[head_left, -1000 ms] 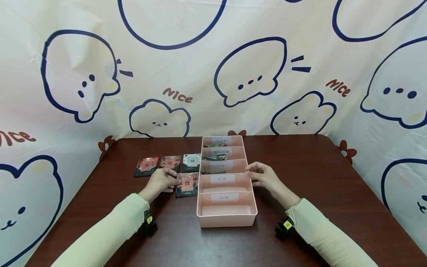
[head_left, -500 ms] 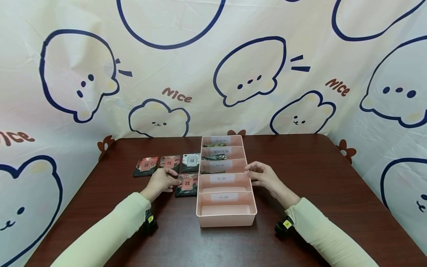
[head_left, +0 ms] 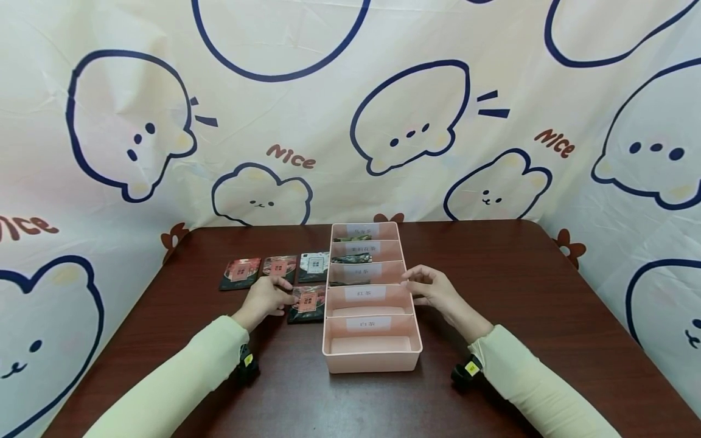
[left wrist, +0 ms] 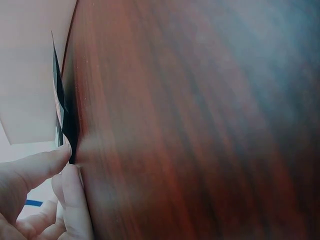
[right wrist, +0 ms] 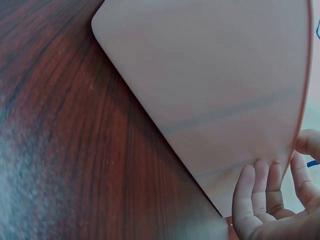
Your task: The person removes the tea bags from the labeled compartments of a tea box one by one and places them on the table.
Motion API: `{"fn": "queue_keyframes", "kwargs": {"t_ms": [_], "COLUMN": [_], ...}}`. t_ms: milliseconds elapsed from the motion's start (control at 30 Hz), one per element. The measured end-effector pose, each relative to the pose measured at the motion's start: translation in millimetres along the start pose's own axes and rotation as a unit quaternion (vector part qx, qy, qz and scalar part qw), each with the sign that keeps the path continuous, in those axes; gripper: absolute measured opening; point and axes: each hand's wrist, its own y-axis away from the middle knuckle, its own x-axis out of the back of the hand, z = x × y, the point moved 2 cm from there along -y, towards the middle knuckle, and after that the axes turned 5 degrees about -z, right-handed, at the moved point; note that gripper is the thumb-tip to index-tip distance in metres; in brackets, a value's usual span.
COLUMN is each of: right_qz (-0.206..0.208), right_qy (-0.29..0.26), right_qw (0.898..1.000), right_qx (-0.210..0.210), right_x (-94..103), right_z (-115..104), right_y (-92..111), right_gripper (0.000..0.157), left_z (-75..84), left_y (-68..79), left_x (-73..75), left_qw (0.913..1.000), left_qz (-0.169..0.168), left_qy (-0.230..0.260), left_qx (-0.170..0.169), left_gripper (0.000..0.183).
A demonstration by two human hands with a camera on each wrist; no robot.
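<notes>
In left hand (head_left: 266, 299), nearest packet (head_left: 308, 306), edge pinched between fingertips (left wrist: 62, 153)

Pale yellow-green long sleeves (head_left: 164, 377); black wrist cameras (head_left: 463, 375), each bearing yellow square (head_left: 472, 368); bare hands (head_left: 265, 302).

This looks like a small screened-off booth arranged for recording; whether it stands in a home, an office or elsewhere cannot be told. Printed cloth (head_left: 328, 115) rises behind the counter (head_left: 482, 267) and along both sides, forming a nook. Pale and visibly creased, the cloth carries blue-outlined cartoon bears (head_left: 263, 193), brown flowers (head_left: 569, 247) and the word "Nice" (head_left: 291, 156), more like a decorative backdrop than a solid wall. The counter has rounded far corners and dark, reddish wood grain. Black wrist cameras (head_left: 466, 372) also suggest a recording set-up.
</notes>
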Motion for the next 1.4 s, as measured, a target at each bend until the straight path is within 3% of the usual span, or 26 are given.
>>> {"fn": "queue_keyframes", "kwargs": {"t_ms": [500,767,867,1000,1100,1267,1400], "right_qz": [-0.004,-0.005,-0.003,0.001,0.001,-0.002,-0.006], "right_qy": [-0.007,-0.014,-0.01,-0.002,0.002,-0.001,-0.005], "right_qw": [1.0,1.0,1.0,1.0,1.0,1.0,1.0], "right_qx": [0.004,0.004,0.003,-0.002,-0.002,0.001,0.0], "right_x": [0.4,0.1,0.1,1.0,1.9,1.4,0.8], "right_z": [0.5,0.1,0.5,-0.1,-1.3,-1.3,0.1], "right_y": [1.6,1.5,1.2,0.8,0.6,0.3,-0.1], "right_gripper": [0.03,0.03,0.026,0.022,0.024,0.025,0.025], "left_z": [-0.2,-0.5,9.1,33.9,52.7,71.5,74.4], "left_y": [0.4,4.4,10.1,23.3,32.7,41.7,40.0], "left_x": [0.0,5.1,11.5,19.9,20.4,9.1,-5.6], "left_qw": [0.9999,0.9972,0.9933,0.9855,0.9818,0.9741,0.9705], "left_qz": [-0.008,-0.026,-0.048,-0.083,-0.094,-0.109,-0.121], "left_qy": [0.0,0.07,0.102,0.126,0.116,0.088,0.064], "left_qx": [-0.012,-0.007,-0.027,-0.078,-0.117,-0.178,-0.198], "left_gripper": [0.027,0.03,0.033,0.036,0.036,0.037,0.034]}}
